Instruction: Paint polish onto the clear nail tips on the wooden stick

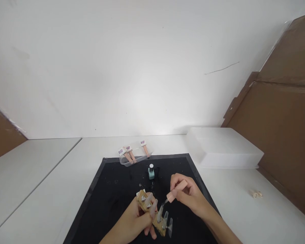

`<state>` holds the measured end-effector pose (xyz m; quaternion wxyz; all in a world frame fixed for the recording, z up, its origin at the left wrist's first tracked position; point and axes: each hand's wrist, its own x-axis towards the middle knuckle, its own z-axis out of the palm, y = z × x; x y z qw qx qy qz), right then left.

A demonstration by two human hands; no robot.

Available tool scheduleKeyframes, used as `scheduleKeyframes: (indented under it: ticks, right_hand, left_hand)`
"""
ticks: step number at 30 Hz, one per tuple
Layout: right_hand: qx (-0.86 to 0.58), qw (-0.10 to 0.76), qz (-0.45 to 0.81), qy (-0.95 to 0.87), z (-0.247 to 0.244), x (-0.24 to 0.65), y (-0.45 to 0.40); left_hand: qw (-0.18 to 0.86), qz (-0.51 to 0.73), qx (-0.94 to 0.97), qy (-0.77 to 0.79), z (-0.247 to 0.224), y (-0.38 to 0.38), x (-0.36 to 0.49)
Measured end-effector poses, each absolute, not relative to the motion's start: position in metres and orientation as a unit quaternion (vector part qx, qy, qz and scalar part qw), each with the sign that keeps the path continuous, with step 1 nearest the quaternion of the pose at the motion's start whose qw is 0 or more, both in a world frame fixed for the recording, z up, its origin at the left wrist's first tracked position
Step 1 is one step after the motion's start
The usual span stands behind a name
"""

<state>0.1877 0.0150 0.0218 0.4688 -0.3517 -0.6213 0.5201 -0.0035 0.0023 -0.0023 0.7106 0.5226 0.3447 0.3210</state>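
Observation:
My left hand (138,222) is wrapped round a tan, wood-like nail display stand (159,225), held tilted low over the black mat. Several clear false nail tips (170,227) stick out from its metal mounts. Between the thumb and fingers of my right hand (189,195) is a pink brush cap (177,190), closed in a pinch. Its thin brush (165,202) points down-left at one of the middle nail tips; whether it touches cannot be made out. A teal nail polish bottle (151,173) with a dark cap stands upright behind the hands.
Behind the black mat (114,189), a clear plastic tray (139,158) holds several pink tubes (128,157) with white labels. A white translucent box (228,149) stands at right. Small beige rings (255,194) lie on the white table. White wall and brown panels (287,135) enclose the space.

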Motion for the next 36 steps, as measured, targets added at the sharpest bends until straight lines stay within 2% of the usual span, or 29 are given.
scheduleKeyframes:
  ticks: [5, 9, 12, 15, 18, 21, 24, 27, 30, 33, 36]
  right_hand:
    - [-0.333, 0.432, 0.518, -0.659, 0.0232, 0.1853, 0.0117]
    - [-0.373, 0.462, 0.496, -0.634, 0.0242, 0.1861, 0.0128]
    - [-0.334, 0.486, 0.497, -0.636, 0.0215, 0.1875, 0.0122]
    - [-0.287, 0.47, 0.498, -0.67, 0.0199, 0.1864, 0.0097]
    - [-0.321, 0.45, 0.478, -0.682, 0.0212, 0.1848, 0.0088]
    - [-0.365, 0.475, 0.464, -0.652, 0.0226, 0.1853, 0.0098]
    - [-0.334, 0.502, 0.465, -0.648, 0.0229, 0.1859, 0.0097]
    - [-0.285, 0.489, 0.461, -0.684, 0.0235, 0.1841, 0.0081]
    - [-0.306, 0.479, 0.441, -0.694, 0.0243, 0.1821, 0.0075]
    - [-0.336, 0.503, 0.435, -0.668, 0.0242, 0.1827, 0.008]
    - [-0.306, 0.522, 0.441, -0.663, 0.0235, 0.1836, 0.0071]
  left_hand:
    - [0.703, 0.317, 0.529, 0.354, 0.0002, 0.0019, -0.0021]
    - [0.701, 0.313, 0.52, 0.374, 0.003, 0.0022, -0.0017]
    - [0.706, 0.318, 0.506, 0.38, 0.0018, 0.0017, -0.0019]
    - [0.713, 0.323, 0.488, 0.385, -0.0009, 0.0014, -0.0021]
    - [0.731, 0.326, 0.46, 0.384, -0.0013, 0.0018, -0.0022]
    - [0.752, 0.329, 0.422, 0.385, 0.0016, 0.0019, -0.0025]
    - [0.772, 0.325, 0.386, 0.385, 0.0053, 0.0012, -0.0031]
    - [0.792, 0.32, 0.357, 0.378, 0.0069, 0.0, -0.0035]
    - [0.804, 0.32, 0.336, 0.373, 0.0062, -0.0012, -0.0038]
    - [0.817, 0.322, 0.311, 0.365, 0.0038, -0.0021, -0.0041]
    - [0.831, 0.32, 0.282, 0.359, 0.0009, -0.0021, -0.0044]
